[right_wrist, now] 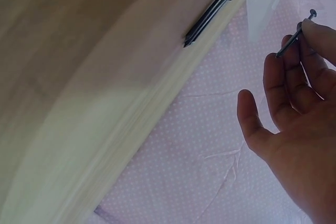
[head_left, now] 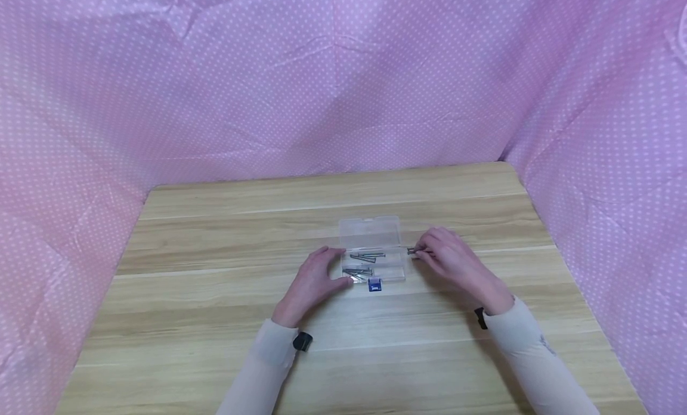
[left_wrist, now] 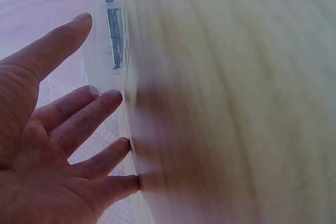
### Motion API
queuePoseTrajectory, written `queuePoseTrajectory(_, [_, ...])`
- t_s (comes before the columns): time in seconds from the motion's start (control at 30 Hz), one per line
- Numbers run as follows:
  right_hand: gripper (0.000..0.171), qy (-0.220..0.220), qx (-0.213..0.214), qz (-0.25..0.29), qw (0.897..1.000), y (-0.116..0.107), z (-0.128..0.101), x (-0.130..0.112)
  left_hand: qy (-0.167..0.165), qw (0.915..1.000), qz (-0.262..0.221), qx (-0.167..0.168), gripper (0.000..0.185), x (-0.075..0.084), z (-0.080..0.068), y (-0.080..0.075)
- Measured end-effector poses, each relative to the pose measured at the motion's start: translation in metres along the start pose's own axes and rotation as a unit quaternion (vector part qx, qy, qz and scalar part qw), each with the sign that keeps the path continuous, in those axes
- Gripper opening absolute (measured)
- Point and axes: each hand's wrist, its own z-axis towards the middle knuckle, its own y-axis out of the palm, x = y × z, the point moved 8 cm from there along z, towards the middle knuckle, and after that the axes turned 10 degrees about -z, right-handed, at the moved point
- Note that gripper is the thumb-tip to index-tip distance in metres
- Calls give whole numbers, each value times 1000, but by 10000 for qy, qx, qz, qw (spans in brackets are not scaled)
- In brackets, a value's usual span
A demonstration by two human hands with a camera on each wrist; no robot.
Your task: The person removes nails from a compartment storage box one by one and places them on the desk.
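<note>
Fingers of the right hand pinch a nail, while the left hand rests spread against a clear box.

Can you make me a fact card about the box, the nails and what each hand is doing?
Box: clear, open
Lid: folded back
Latch: blue, at the front
Nails inside: some at front, some at back
Nails outside: two on the table, right of the box
Left grip: spread at the box's left end
Right grip: pinching another nail
</note>
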Motion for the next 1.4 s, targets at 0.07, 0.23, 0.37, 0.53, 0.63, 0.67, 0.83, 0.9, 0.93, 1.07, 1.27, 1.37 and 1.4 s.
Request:
queuePoseTrajectory(0.07, [10,-12,23,-32,10000,-1,-2,1,-6,10000,16,-9,70,0,0,0])
queuePoseTrajectory(0.23, [10,5,0,-60,10000,-1,-8,5,-17,10000,1,-29,70,0,-1,-2])
queuePoseTrajectory(0.37, [11,49,-79,-85,9999,0,-11,9,-18,10000,-24,-37,70,1,-1,-4])
queuePoseTrajectory(0.53, [12,-44,-60,-188,9998,2,-14,10,-37,10000,-19,-39,70,1,-1,-5])
queuePoseTrajectory(0.63, [12,-79,-71,-234,9997,3,-15,10,-35,10000,0,-40,70,1,-1,-5])
queuePoseTrajectory(0.67, [12,-61,-107,-229,9997,4,-16,11,-37,10000,4,-45,70,1,-1,-5])
queuePoseTrajectory(0.83, [10,145,-416,-283,9986,10,-18,14,-46,10000,30,-67,70,1,1,-4])
queuePoseTrajectory(0.9, [9,212,-526,-331,9978,13,-18,14,-51,9999,46,-77,70,0,1,-4])
queuePoseTrajectory(0.93, [9,230,-575,-342,9975,14,-18,14,-47,9999,53,-80,70,0,1,-4])
queuePoseTrajectory(1.07, [9,250,-670,-388,9967,17,-17,13,-21,10000,40,-79,70,0,1,-4])
queuePoseTrajectory(1.27, [8,250,-675,-351,9968,20,-16,13,3,10000,45,-66,70,0,1,-3])
queuePoseTrajectory(1.37, [7,218,-670,-363,9969,21,-15,13,-5,10000,39,-67,70,0,2,-3])
queuePoseTrajectory(1.4, [7,217,-682,-369,9968,21,-15,13,-15,10000,30,-71,70,0,2,-3])
